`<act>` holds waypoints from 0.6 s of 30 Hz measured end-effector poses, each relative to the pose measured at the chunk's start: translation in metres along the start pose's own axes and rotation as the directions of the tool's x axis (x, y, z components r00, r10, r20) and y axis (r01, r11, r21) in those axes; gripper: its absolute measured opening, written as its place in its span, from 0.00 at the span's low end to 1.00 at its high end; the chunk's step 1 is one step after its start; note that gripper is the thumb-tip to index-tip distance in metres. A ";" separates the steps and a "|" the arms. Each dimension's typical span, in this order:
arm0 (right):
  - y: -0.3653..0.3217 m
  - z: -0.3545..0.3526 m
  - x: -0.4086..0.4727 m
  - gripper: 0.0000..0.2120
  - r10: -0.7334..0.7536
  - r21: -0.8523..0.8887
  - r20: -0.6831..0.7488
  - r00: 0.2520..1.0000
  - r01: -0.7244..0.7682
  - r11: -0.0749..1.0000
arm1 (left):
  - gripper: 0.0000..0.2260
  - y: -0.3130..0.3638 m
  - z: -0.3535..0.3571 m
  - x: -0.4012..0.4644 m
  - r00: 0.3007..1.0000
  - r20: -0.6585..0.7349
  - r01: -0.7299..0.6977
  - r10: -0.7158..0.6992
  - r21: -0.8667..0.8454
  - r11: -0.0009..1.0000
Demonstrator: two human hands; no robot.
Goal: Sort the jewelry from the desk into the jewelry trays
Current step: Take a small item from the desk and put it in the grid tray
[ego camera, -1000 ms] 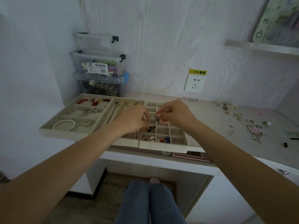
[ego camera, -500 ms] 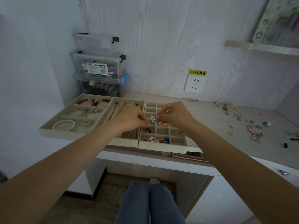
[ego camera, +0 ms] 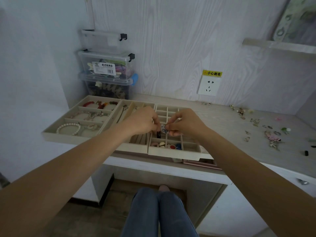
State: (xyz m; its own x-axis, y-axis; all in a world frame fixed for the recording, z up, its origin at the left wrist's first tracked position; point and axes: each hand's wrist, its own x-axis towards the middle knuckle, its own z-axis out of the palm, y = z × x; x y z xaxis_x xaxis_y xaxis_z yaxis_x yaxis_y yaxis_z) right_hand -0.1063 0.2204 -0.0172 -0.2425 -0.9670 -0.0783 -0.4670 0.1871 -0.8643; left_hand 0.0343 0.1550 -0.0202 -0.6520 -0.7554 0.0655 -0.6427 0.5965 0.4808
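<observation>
Both hands are up over the grid tray [ego camera: 191, 149], the rightmost of three beige trays at the near edge of the desk [ego camera: 222, 120]. Our right hand [ego camera: 186, 123] has thumb and fingers curled, pinching a small white piece with dark blue marks [ego camera: 164, 129]; we can't tell what kind of jewelry it is. Our left hand [ego camera: 142, 121] is also curled, fingertips touching the same piece from the left; a short black bit [ego camera: 158, 134] hangs just below those fingers, over the tray's left column. The piece is in the air above the grid tray's middle rows, not in a cell.

Grid tray near row holds small coloured studs [ego camera: 168, 145]. Left tray [ego camera: 68, 135] has a pearl bracelet [ego camera: 68, 128]. Loose jewelry [ego camera: 266, 130] is scattered on the desk far right. Clear storage boxes [ego camera: 106, 65] are stacked at the far left.
</observation>
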 end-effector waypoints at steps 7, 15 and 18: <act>-0.001 0.002 0.003 0.05 0.029 -0.070 0.019 0.999 -0.028 0.997 | 0.09 0.003 0.003 0.003 1.000 -0.027 0.019 -0.015 0.147 0.989; -0.003 0.008 0.003 0.07 0.039 -0.131 0.033 0.999 -0.034 0.991 | 0.03 0.004 0.009 0.002 0.986 -0.165 0.012 0.039 0.299 0.954; -0.004 0.010 0.003 0.08 0.016 -0.167 0.036 0.999 -0.010 0.986 | 0.04 0.002 0.006 0.000 0.984 -0.174 0.010 0.044 0.297 0.955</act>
State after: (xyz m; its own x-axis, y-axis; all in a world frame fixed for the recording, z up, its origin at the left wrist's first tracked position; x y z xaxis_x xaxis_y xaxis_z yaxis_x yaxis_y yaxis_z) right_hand -0.0965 0.2147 -0.0192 -0.2187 -0.9696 -0.1100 -0.5998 0.2225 -0.7686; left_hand 0.0301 0.1577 -0.0247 -0.5996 -0.7641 0.2380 -0.7395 0.6427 0.2003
